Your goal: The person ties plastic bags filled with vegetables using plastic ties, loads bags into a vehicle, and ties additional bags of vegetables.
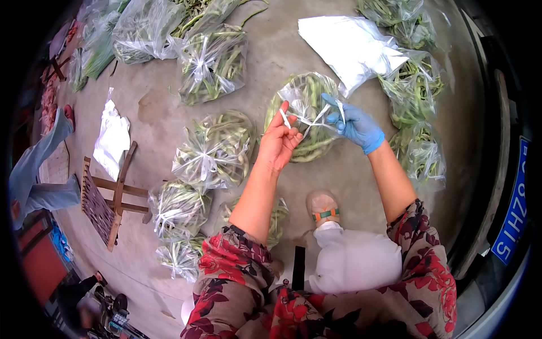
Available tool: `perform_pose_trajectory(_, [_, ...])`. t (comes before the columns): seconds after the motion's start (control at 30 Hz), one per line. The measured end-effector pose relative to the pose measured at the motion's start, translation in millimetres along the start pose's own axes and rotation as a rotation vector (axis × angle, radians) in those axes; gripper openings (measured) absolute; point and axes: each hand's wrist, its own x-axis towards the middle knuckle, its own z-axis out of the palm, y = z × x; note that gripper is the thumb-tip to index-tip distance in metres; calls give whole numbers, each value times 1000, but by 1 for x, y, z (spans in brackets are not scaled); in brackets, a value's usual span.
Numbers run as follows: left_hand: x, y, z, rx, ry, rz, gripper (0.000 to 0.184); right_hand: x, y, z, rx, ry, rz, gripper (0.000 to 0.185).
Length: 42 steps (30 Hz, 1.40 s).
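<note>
Floral sleeves [234, 257] nearest camera, forearms reaching forward. Left hand [278, 142] bare, fingers half-curled, index extended, pinching one white strip [284, 118]. Right hand [355, 125], blue-gloved, fingers partly bent, gripping other strip [341, 111]. Clear bag [314, 149] of green pods on floor [271, 62], between and just beyond hands. More filled bags [217, 150] both sides; white plastic [353, 48] beyond right hand; stool [117, 195] far left.

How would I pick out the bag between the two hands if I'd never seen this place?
Find the big white plastic pile on the floor. Just beyond its lower corner, down and left in the picture, sits a round clear bag of long green pods. Only this one has the bare left hand and blue-gloved right hand at its white ends.
</note>
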Motion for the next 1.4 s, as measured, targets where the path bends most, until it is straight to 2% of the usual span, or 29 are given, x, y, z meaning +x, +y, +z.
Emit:
perform_pose_trajectory(0.07, [2,4,20,412,-58,-30,65,-1,-4,24,-280,-23,117,27])
perform_pose_trajectory(0.1, [7,1,20,549,-102,-12,66,-1,-7,33,-419,-38,175,25])
perform_pose_trajectory(0.17, [12,-7,19,826,-175,22,69,2,-8,39,-663,-59,145,24])
perform_pose_trajectory(0.2, [9,-10,21,1043,-184,185,65,3,-6,41,-756,-67,109,23])
perform_pose_trajectory(0.23, [11,-11,17,1086,-224,252,62,4,-4,43,-849,-70,69,23])
perform_pose_trajectory(0.3, [13,-14,13,1160,-304,383,57,3,5,47,-758,-48,28,25])
perform_pose_trajectory(0.33, [12,-19,11,909,-205,250,39,-1,6,49,-699,-26,23,24])
perform_pose_trajectory(0.43, [7,-17,2,1286,-243,482,20,-5,11,47,-636,12,-54,21])
perform_pose_trajectory(0.53, [8,-17,-25,801,-46,280,9,3,3,-3,-536,152,-109,16])
perform_pose_trajectory(0.57, [-2,-4,-18,521,76,145,9,5,-2,-11,-486,220,-120,15])
perform_pose_trajectory(0.63, [-5,-11,-22,228,161,133,8,9,7,-19,-372,342,-57,13])
perform_pose_trajectory(0.7, [2,-13,-27,245,293,184,9,14,26,-22,-276,480,-33,18])
perform_pose_trajectory(0.73, [4,-15,-30,259,355,206,11,14,34,-26,-599,541,-206,20])
perform_pose_trajectory(0.8, [6,-16,-29,864,366,535,14,18,45,-34,-1241,634,-584,29])
perform_pose_trajectory(0.83, [7,-12,-28,1167,370,713,15,21,51,-36,-1361,717,-658,36])
perform_pose_trajectory(0.9, [20,-6,-42,1496,446,792,24,29,64,-40,-1587,887,-831,53])
perform_pose_trajectory(0.93, [22,-7,-47,1604,466,787,26,36,74,-44,-1391,937,-802,65])
perform_pose_trajectory(0.97, [23,-10,-52,1710,484,779,29,44,79,-55,-969,814,-466,63])
perform_pose_trajectory(1.0, [24,-12,-54,1653,486,670,42,51,80,-65,-550,664,-143,61])
perform_pose_trajectory(1.03, [23,-14,-57,1482,528,510,44,53,82,-77,-130,495,172,60])
perform_pose_trajectory(1.1, [23,-17,-53,1130,572,193,49,49,79,-70,-156,389,74,51])
perform_pose_trajectory(1.13, [23,-16,-54,1166,541,218,53,45,78,-66,-168,344,26,47])
perform_pose_trajectory(1.23, [31,-6,-56,1006,535,253,49,48,66,-44,-239,334,-292,51])
perform_pose_trajectory(1.3, [35,12,-40,967,514,325,47,54,52,-30,-269,377,-389,51])
perform_pose_trajectory(1.4, [47,43,-7,1051,440,519,52,63,28,-10,-229,290,-477,59])
